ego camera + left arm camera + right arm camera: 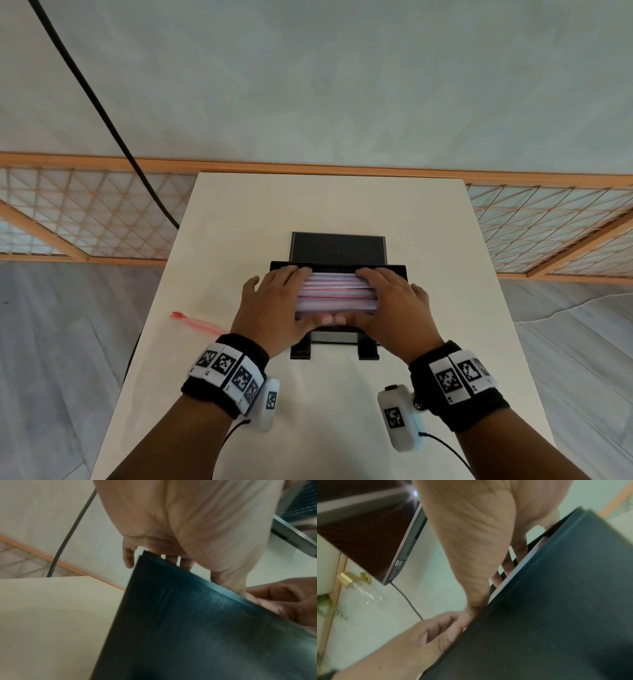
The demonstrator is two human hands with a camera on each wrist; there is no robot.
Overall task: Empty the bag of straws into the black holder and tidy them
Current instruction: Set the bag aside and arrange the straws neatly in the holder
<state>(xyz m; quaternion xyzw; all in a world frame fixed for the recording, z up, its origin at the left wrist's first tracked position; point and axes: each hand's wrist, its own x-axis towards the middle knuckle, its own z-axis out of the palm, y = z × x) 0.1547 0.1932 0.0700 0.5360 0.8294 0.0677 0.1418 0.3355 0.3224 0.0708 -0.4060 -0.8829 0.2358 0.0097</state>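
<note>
The black holder (pixel 399 270) stands mid-table with its lid (pixel 337 248) tipped open at the back. A stack of pink-and-white wrapped straws (pixel 335 291) lies across its tray. My left hand (pixel 277 305) covers the stack's left end and my right hand (pixel 394 305) its right end. On both hands the fingers curl over the far side and the thumbs meet at the near side. The left wrist view shows my left hand (pixel 188 527) reaching over the holder's wall (pixel 188 622). The right wrist view shows my right hand (pixel 479 534) behind the holder's wall (pixel 565 608). The straw ends are hidden.
The empty clear bag with a red zip (pixel 195 323) lies at the white table's (pixel 325 428) left edge. A black cable (pixel 102 113) hangs at the back left. A silver-edged flat device (pixel 406 545) and a gold-capped clear bottle (pixel 358 588) show in the right wrist view.
</note>
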